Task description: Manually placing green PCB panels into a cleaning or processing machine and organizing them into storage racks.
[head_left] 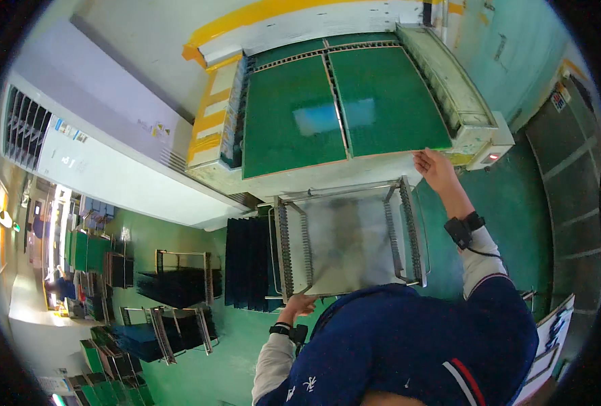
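Note:
A metal slotted rack cart [350, 238] with comb-like rails stands right in front of me, its tray bare. My left hand [299, 306] grips the cart's near left corner. My right hand [433, 168] reaches forward past the cart's far right corner and touches the near edge of the right green panel [383, 101]. That panel lies flat beside a second green panel [290, 118] on a cream machine table [327, 177]. Both wrists wear black bands.
A row of dark panels [247, 262] stands upright left of the cart. More racks with dark and green boards [172, 287] crowd the green floor at left. A long white cabinet [111, 169] runs along the left. A grey door [571, 169] is at right.

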Motion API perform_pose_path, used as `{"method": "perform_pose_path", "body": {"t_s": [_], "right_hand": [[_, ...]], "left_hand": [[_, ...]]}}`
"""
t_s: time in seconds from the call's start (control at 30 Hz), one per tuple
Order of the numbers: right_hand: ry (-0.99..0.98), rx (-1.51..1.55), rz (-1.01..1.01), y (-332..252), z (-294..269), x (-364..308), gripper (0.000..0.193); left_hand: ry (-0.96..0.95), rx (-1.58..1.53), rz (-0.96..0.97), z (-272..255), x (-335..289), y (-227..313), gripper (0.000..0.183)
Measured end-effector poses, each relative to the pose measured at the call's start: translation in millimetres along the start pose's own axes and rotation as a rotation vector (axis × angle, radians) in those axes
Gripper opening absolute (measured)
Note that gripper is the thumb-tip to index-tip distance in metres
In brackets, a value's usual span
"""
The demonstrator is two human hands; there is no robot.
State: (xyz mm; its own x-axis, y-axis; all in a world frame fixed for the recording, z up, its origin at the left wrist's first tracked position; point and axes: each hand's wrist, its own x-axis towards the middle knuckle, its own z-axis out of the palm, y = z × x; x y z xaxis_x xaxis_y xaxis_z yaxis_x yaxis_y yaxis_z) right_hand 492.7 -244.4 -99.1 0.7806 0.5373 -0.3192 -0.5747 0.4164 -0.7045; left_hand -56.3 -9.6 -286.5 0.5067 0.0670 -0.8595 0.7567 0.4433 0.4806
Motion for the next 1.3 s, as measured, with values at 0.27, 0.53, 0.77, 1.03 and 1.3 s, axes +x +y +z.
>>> {"method": "perform_pose_path", "body": {"t_s": [0.27, 0.53, 0.77, 1.03, 1.3], "right_hand": [[0.058, -0.055, 0.076, -2.8, 22.3, 8.1, 0.028], [0.063, -0.137, 0.193, 16.3, 3.7, -8.3, 0.031], [0.072, -0.232, 0.406, 92.3, -27.0, 1.9, 0.024], [-0.021, -0.435, 0.605, 165.7, 8.2, 41.4, 0.018], [-0.227, -0.911, 0.528, 257.1, 80.4, 86.2, 0.025]], "left_hand": [[0.115, 0.202, -0.016, 51.0, -38.7, 40.6, 0.036], [0.191, 0.498, 0.054, 70.0, -36.4, 52.3, 0.035], [0.304, 0.608, 0.153, 54.4, 1.4, 2.6, 0.034], [0.529, 0.599, 0.161, 65.5, 4.7, -15.1, 0.04], [0.702, 0.502, 0.122, 94.4, -19.8, 5.3, 0.036]]}}
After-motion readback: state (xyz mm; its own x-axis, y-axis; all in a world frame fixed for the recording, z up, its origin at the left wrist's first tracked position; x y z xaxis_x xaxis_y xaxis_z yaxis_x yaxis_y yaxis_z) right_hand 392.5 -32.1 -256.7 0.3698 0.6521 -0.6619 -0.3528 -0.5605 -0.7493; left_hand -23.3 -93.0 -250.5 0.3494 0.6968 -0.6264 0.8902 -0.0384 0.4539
